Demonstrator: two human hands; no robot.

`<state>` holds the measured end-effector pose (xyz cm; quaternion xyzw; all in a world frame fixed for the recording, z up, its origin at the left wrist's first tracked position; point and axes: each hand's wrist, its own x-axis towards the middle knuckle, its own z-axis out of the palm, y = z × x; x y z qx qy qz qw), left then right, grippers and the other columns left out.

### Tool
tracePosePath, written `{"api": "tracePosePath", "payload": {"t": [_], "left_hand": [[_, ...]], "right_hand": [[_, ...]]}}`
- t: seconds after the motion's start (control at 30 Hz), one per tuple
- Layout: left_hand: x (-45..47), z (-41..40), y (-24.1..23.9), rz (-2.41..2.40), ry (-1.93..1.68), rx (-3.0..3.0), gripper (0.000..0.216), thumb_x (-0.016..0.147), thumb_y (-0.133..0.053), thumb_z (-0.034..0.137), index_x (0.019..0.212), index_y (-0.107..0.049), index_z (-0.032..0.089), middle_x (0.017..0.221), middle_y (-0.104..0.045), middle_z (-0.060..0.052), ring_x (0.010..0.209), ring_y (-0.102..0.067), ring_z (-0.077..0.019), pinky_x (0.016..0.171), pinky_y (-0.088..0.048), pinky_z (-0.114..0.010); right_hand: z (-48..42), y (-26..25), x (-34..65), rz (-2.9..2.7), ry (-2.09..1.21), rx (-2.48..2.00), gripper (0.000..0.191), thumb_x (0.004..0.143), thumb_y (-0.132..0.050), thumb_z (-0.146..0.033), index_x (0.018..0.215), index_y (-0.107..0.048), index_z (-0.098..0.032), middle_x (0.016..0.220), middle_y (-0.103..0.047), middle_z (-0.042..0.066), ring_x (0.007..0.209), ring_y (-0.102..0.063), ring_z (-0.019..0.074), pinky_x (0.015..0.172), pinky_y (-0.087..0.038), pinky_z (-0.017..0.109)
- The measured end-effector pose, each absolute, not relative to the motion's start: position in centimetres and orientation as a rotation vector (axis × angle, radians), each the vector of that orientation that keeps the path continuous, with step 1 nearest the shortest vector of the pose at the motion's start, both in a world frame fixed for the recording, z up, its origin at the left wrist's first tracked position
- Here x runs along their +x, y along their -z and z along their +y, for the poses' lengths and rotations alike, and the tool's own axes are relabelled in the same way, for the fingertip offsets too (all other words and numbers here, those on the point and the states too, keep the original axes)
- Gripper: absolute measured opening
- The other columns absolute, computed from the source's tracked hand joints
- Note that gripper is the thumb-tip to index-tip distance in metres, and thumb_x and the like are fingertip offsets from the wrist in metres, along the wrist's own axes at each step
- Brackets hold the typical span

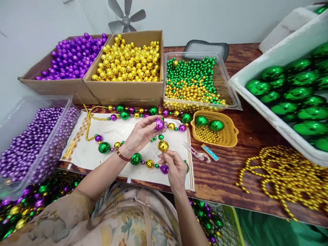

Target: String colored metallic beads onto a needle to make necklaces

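Note:
My left hand (140, 136) pinches a large purple bead (159, 124) on a strand of mixed green, gold and purple beads (135, 112) that loops over a white cloth (115, 136). My right hand (174, 168) sits just below, fingers pinched together right under a large gold bead (163, 146) hanging on the same strand. A green bead (136, 158) and a smaller gold one (149, 164) lie by my left wrist.
Cardboard boxes of purple (71, 56) and gold beads (128, 61) stand at the back. Beside them are a clear tray of green and gold beads (192, 80), a yellow basket (215, 131), a white bin of big green balls (294, 92) and loose gold strands (284, 177).

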<state>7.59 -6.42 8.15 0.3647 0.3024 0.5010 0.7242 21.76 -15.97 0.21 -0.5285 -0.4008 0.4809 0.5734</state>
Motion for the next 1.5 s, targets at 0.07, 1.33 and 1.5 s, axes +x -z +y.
{"api": "tracePosePath", "payload": {"t": [0.07, 1.33, 1.5], "left_hand": [[7.8, -6.7, -7.9, 0.660, -1.096, 0.823, 0.026, 0.085, -0.076, 0.030, 0.110, -0.073, 0.023, 0.112, -0.073, -0.006, 0.109, -0.068, -0.0226, 0.102, -0.052, -0.043], [3.9, -2.0, 0.7, 1.199, -0.753, 2.039, 0.017, 0.093, -0.058, 0.027, 0.104, -0.067, 0.018, 0.106, -0.068, -0.009, 0.099, -0.058, -0.0217, 0.092, -0.044, -0.038], [3.9, -1.5, -0.5, 1.071, -0.957, 1.573, 0.022, 0.090, -0.062, 0.035, 0.102, -0.065, 0.017, 0.099, -0.069, -0.006, 0.088, -0.063, -0.0172, 0.080, -0.050, -0.031]], "right_hand": [[-15.8, -0.4, 21.7, -0.917, -1.142, -1.229, 0.021, 0.089, -0.066, -0.040, 0.083, -0.068, -0.020, 0.075, -0.074, 0.003, 0.054, -0.062, 0.0131, 0.055, -0.053, 0.026], [-15.4, 0.8, 24.0, -0.800, -1.220, -1.121, 0.015, 0.081, -0.072, -0.033, 0.079, -0.069, -0.019, 0.071, -0.075, 0.002, 0.050, -0.062, 0.0113, 0.050, -0.050, 0.023], [-15.4, 0.8, 24.0, -0.804, -1.203, -1.119, 0.014, 0.082, -0.072, -0.032, 0.079, -0.069, -0.019, 0.072, -0.075, 0.002, 0.050, -0.062, 0.0108, 0.050, -0.050, 0.022]]}}
